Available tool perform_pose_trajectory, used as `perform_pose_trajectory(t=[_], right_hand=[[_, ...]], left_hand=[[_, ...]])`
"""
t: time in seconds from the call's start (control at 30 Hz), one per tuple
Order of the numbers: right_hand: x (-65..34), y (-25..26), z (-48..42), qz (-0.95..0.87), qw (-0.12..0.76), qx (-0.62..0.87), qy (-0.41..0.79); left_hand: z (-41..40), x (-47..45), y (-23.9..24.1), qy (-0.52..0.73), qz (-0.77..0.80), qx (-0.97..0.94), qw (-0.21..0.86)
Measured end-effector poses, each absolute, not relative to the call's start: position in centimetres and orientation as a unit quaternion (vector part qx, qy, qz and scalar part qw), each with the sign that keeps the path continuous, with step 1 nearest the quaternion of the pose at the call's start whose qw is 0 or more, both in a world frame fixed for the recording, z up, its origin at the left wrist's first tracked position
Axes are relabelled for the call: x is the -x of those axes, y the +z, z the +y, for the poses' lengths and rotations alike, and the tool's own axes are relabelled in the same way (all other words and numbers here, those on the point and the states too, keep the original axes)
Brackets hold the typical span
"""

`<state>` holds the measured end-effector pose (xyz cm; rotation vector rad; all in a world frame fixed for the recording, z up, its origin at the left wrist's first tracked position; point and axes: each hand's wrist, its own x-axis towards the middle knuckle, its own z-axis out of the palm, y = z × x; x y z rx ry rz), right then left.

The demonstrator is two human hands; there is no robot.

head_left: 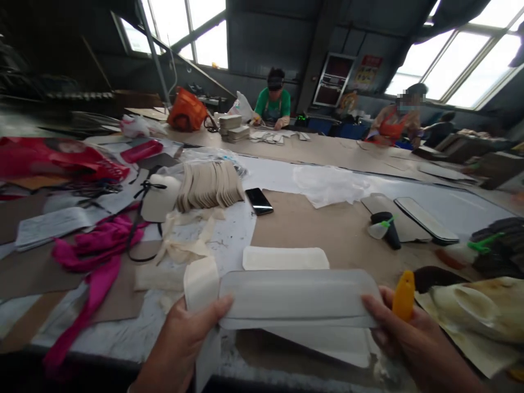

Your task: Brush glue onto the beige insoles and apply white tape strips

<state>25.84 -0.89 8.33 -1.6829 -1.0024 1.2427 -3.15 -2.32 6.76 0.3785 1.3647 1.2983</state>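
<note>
A long grey rounded panel (pixel 298 297) is held level just above the table's front edge. My left hand (pixel 186 341) grips its left end, thumb on top, together with a cream fabric strip (pixel 200 284) that hangs down past the palm. Closed on the panel's right end, my right hand (pixel 409 341) also holds an orange tool (pixel 404 295) that sticks up between the fingers. A cream padded piece (pixel 285 258) lies flat on brown cardboard (pixel 323 229) just behind the panel.
A black phone (pixel 258 201), a fanned stack of beige pieces (pixel 208 185), magenta cloth (pixel 96 256) and a glue bottle with green nozzle (pixel 380 226) lie around. Two people (pixel 273 101) work at the far side. Glue-stained paper (pixel 475 316) sits at right.
</note>
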Motion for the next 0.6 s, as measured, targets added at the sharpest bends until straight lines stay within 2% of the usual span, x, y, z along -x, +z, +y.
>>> perform_pose_trajectory(t=[0.17, 0.27, 0.5, 0.6], right_hand=[[-26.5, 8.0, -0.7, -0.334, 0.389, 0.616, 0.598], [-26.7, 7.4, -0.4, -0.338, 0.374, 0.601, 0.621], [-25.3, 7.1, -0.8, -0.419, 0.379, 0.65, 0.508], [-25.0, 7.0, -0.7, -0.451, 0.356, 0.651, 0.495]], left_hand=[[-2.7, 3.6, 7.3, 0.539, 0.502, -0.162, 0.657], [-2.5, 3.8, 7.0, 0.538, 0.512, -0.165, 0.65], [-2.1, 3.9, 5.4, 0.496, 0.624, -0.164, 0.581], [-2.1, 4.6, 3.9, 0.452, 0.711, -0.148, 0.518]])
